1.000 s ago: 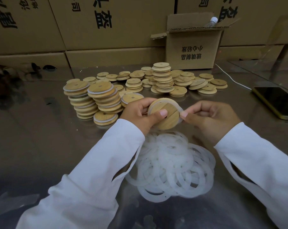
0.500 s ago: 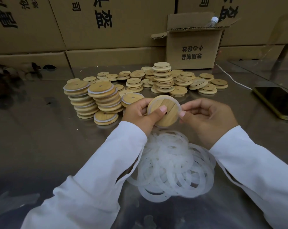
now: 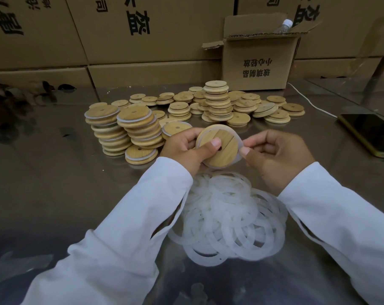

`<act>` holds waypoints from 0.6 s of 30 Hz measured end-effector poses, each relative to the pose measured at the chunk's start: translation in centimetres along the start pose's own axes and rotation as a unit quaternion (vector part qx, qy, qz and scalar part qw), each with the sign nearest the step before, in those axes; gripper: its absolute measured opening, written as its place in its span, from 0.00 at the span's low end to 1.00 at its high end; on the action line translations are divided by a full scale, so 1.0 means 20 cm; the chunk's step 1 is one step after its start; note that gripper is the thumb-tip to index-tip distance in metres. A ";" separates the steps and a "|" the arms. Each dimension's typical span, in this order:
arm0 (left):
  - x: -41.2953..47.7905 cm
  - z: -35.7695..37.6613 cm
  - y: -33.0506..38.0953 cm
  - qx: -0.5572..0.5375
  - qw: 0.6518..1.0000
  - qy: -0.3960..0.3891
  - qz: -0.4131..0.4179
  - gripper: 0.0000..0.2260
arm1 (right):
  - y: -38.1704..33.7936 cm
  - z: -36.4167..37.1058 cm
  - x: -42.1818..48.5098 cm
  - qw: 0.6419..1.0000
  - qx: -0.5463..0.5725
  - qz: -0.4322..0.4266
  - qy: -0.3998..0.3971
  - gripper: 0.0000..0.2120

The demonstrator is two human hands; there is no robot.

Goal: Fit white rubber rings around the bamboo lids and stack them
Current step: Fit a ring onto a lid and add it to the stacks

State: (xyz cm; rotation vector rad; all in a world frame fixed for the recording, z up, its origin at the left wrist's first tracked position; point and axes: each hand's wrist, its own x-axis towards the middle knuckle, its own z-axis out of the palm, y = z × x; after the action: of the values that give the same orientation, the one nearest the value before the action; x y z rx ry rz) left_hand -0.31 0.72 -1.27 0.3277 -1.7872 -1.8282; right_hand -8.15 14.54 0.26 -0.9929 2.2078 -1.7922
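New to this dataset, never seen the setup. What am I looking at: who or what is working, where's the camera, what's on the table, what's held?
No machine: a person in white sleeves, filmed by a head-worn camera looking down. The left hand holds a bamboo lid; the right hand pinches a white rubber ring at its edge. On the metal table: loose rings in front, ringed stacks left, bare lids behind, a phone right, cardboard boxes at the back.

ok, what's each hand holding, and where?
Left hand grips the bamboo lid, thumb across its face; right hand pinches the white ring at the lid's right edge.
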 end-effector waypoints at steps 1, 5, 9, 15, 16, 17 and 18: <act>0.00 0.00 0.00 -0.005 1.000 -0.002 -0.003 0.06 | 0.00 0.00 0.00 1.000 0.002 0.004 -0.001 0.09; 0.00 0.00 -0.01 -0.010 1.000 -0.013 -0.004 0.05 | 0.00 -0.01 0.00 0.999 0.025 0.023 -0.015 0.08; 0.00 0.00 -0.01 -0.007 1.000 -0.025 -0.003 0.04 | 0.00 -0.02 0.01 0.997 0.040 0.051 -0.030 0.08; 0.00 -0.01 -0.01 -0.002 1.000 -0.022 0.012 0.05 | -0.01 -0.02 0.01 0.996 0.038 0.064 -0.048 0.08; 0.00 -0.01 -0.01 0.004 1.000 -0.022 0.014 0.05 | 0.00 -0.02 0.01 0.996 0.035 0.063 -0.049 0.08; 0.00 -0.01 -0.01 0.009 1.000 -0.024 0.013 0.05 | 0.00 -0.02 0.01 0.996 0.031 0.063 -0.049 0.08; 0.00 -0.01 -0.01 0.010 1.000 -0.028 0.008 0.05 | 0.00 -0.02 0.01 0.996 0.029 0.063 -0.049 0.08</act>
State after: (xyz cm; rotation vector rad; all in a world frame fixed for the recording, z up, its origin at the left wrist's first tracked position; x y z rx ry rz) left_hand -0.30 0.55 -1.57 0.2718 -1.8419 -1.8247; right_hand -8.62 14.79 0.44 -0.8875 2.0991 -1.7053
